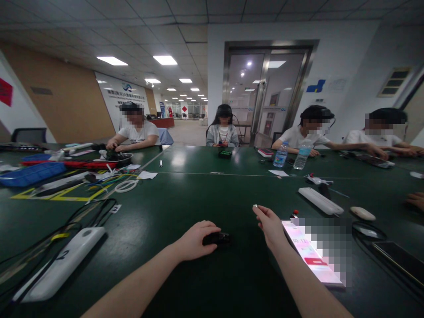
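My left hand is closed round one end of a small black object on the green table, thumb on the near side and fingers on the far side. Faint light marks show on its top, but its kind is unclear. Raised a little to the right, my right hand pinches a tiny whitish piece between thumb and fingertips; it is too small to name. Beside my right forearm lies a phone with a lit pink screen, partly blurred out.
On the left are a white power strip, black cables and a blue tray. Rightward lie a white bar-shaped case, a white mouse and a dark phone. Two bottles stand farther back. Several people sit around the table.
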Demonstrator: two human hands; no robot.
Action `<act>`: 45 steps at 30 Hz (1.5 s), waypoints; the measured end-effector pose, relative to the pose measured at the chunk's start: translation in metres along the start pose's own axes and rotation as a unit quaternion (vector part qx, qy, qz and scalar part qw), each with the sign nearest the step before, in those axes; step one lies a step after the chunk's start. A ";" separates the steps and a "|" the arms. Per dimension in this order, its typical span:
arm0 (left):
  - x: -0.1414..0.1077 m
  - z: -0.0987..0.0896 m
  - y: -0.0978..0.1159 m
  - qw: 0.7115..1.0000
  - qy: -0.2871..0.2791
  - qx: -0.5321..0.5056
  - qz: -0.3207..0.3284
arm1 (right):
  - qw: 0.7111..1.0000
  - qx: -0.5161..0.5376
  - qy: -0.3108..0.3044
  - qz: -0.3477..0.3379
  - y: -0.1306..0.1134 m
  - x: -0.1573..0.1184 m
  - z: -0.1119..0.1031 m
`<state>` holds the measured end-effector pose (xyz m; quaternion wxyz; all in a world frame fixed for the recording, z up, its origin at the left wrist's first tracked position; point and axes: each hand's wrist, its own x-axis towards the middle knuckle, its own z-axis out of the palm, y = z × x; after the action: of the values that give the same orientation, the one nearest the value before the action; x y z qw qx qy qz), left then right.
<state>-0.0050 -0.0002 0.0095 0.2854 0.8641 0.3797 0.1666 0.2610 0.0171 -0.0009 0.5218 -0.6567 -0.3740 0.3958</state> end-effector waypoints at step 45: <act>0.002 0.003 -0.002 1.000 0.025 0.012 0.013 | 0.830 -0.332 -0.364 -0.261 -0.016 -0.058 0.031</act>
<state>-0.0029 0.0009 0.0061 0.2630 0.8680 0.3775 0.1870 0.2075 -0.0206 0.0177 0.1827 -0.4764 -0.8032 0.3075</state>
